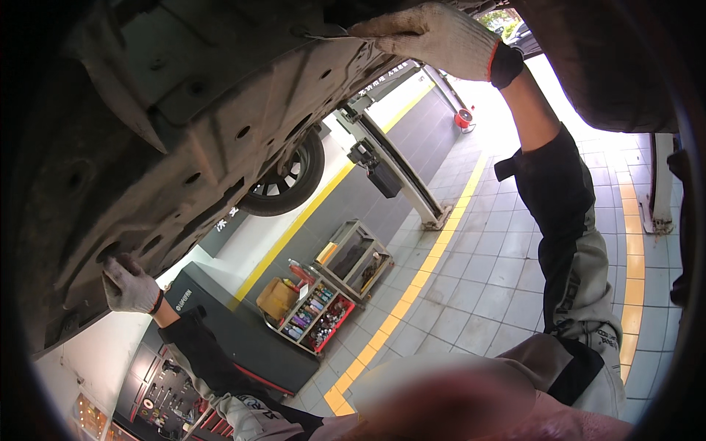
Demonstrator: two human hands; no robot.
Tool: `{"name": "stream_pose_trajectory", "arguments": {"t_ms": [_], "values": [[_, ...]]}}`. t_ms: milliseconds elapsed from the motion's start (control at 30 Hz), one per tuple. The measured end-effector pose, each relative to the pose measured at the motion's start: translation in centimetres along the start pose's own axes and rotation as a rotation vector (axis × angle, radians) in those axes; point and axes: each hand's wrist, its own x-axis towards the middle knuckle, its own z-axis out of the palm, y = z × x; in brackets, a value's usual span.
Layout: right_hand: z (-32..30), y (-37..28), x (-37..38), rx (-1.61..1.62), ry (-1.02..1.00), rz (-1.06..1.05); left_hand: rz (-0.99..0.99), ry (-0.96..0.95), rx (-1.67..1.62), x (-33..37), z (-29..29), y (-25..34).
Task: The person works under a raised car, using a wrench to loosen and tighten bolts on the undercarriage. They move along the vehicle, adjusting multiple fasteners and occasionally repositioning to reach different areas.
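Note:
Overhead spreads the dark, dirty underbody panel (213,147) of a raised car, dotted with round and oval holes. My right hand (437,40), in a pale knitted work glove with an orange-edged cuff, reaches up to the panel's far edge. Its fingers and thumb close about that edge; the fingertips are partly hidden. At the lower left, my left hand (131,285), gloved alike, is raised against the near part of the panel beside a hole. Its fingers are bent together, their tips dark, and what they hold, if anything, cannot be made out.
A wheel (290,180) hangs beyond the panel. A lift post (393,162) stands on the tiled floor. Tool carts (309,312) with bottles and a red tray stand by the wall. A dark cabinet (235,331) and a tool board (165,397) are at lower left. A tyre (599,66) hangs upper right.

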Motion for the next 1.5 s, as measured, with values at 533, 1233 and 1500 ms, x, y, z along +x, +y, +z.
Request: {"name": "stream_pose_trajectory", "arguments": {"t_ms": [533, 1233, 1500], "values": [[-0.9, 2.5, 1.4, 0.204, -0.064, 0.186, 0.411, -0.095, 0.146, 1.2, -0.5, -0.9], [2.4, -2.6, 1.6, 0.369, -0.054, 0.735, -0.193, -0.024, -0.154, -0.2, 0.9, 3.8], [6.7, -7.0, 1.5, 0.444, 0.205, 0.862, -0.012, -0.098, -0.104, 0.3, 0.5, 2.8]]}}
